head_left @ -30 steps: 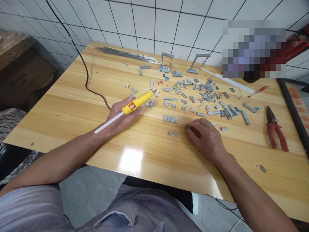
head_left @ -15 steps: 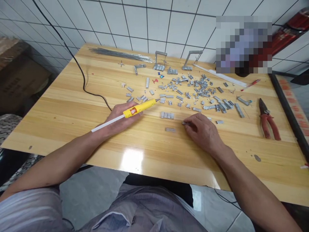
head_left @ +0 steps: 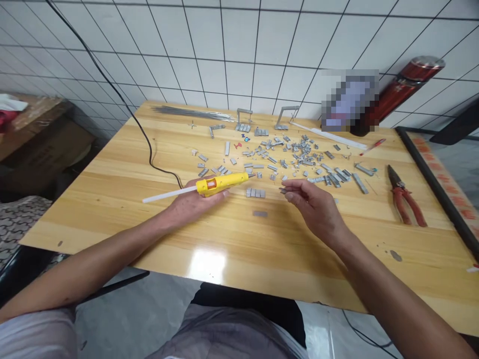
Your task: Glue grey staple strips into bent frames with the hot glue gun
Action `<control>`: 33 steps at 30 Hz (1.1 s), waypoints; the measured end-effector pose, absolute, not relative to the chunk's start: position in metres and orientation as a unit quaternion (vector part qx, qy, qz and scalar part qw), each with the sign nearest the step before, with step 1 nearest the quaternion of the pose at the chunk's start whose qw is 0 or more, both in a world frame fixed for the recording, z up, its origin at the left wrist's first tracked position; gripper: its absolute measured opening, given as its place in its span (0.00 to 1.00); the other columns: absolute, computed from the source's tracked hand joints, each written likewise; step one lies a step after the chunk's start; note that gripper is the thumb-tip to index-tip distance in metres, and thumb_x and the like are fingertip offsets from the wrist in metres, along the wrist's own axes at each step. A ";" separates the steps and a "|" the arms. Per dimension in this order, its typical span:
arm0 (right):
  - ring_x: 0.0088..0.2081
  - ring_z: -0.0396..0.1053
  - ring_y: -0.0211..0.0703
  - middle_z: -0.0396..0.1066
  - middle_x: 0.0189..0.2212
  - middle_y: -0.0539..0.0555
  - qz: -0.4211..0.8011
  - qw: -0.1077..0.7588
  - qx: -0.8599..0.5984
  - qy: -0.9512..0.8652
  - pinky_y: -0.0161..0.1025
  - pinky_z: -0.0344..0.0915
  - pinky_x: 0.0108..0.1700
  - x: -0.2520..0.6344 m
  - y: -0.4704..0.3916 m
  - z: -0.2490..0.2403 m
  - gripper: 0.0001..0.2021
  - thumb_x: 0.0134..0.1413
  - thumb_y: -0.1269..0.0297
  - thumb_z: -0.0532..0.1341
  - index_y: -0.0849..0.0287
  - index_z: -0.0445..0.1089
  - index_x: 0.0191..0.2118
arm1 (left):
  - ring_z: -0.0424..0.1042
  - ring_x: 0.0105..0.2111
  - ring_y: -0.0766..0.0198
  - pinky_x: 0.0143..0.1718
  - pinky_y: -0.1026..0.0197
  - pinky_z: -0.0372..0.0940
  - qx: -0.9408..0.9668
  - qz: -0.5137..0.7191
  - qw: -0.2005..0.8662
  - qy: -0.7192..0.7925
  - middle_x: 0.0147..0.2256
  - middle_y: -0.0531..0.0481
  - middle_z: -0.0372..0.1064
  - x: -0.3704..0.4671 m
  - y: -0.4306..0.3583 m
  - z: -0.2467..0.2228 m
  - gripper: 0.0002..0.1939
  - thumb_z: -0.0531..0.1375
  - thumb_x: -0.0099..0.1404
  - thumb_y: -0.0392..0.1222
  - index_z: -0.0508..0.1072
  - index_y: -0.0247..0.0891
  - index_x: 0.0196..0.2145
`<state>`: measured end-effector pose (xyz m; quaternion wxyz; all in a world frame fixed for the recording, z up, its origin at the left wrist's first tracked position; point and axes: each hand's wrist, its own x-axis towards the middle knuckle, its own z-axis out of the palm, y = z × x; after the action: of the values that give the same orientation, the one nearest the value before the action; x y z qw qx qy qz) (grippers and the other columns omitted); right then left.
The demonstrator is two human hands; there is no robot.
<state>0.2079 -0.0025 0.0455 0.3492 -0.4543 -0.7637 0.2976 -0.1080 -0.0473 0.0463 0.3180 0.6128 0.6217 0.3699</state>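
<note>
My left hand (head_left: 194, 203) is wrapped round a yellow glue gun (head_left: 224, 183), whose nozzle points right and whose white glue stick sticks out at the back. My right hand (head_left: 312, 204) pinches a small grey metal piece (head_left: 283, 190) between thumb and fingers, a little above the wooden table (head_left: 239, 239). Between the hands lies a row of joined grey pieces (head_left: 255, 193). Nearer to me is a single flat grey piece (head_left: 260, 214). Many loose metal pieces (head_left: 305, 152) are scattered beyond my right hand.
Red-handled pliers (head_left: 406, 199) lie at the right, near a black frame (head_left: 437, 184). Two small metal stands (head_left: 244, 126) and thin rods (head_left: 194, 113) are at the back. A red flask (head_left: 404, 89) leans by the wall. A black cable (head_left: 150, 149) runs to the glue gun.
My right hand has lifted off the table with the small piece in its fingers. The glue gun's nozzle has come nearer to the row of pieces. The camera view has tilted up.
</note>
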 end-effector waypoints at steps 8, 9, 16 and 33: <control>0.41 0.76 0.45 0.79 0.41 0.53 0.299 0.420 -0.423 -0.745 0.43 0.74 0.43 0.192 0.005 0.034 0.08 0.64 0.64 0.62 0.51 0.79 0.45 | 0.67 0.24 0.64 0.26 0.62 0.64 0.582 0.314 0.452 0.598 0.26 0.52 0.71 -0.078 -0.044 0.058 0.19 0.66 0.64 0.58 0.78 0.38 0.37; 0.41 0.76 0.45 0.79 0.40 0.53 0.296 0.424 -0.418 -0.747 0.44 0.74 0.43 0.191 0.004 0.030 0.08 0.65 0.65 0.62 0.51 0.79 0.44 | 0.66 0.24 0.65 0.26 0.63 0.63 0.578 0.312 0.469 0.590 0.25 0.53 0.69 -0.075 -0.045 0.057 0.19 0.66 0.64 0.58 0.78 0.38 0.37; 0.42 0.76 0.46 0.79 0.40 0.54 0.295 0.407 -0.411 -0.761 0.45 0.73 0.46 0.192 -0.001 0.016 0.10 0.68 0.64 0.61 0.51 0.77 0.49 | 0.64 0.24 0.66 0.26 0.63 0.61 0.559 0.258 0.500 0.608 0.24 0.55 0.67 -0.075 -0.049 0.049 0.19 0.67 0.61 0.59 0.78 0.39 0.35; 0.43 0.77 0.47 0.79 0.39 0.56 0.178 0.383 -0.401 -0.813 0.47 0.76 0.45 0.195 -0.005 0.022 0.11 0.70 0.67 0.59 0.50 0.78 0.49 | 0.66 0.24 0.64 0.26 0.62 0.63 0.555 0.258 0.496 0.615 0.23 0.55 0.68 -0.078 -0.050 0.045 0.18 0.67 0.60 0.59 0.77 0.40 0.33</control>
<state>0.1952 -0.0047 0.0225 0.3832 -0.4011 -0.8128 0.1776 -0.0782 -0.0502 0.0445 0.4962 0.5554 0.6153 0.2583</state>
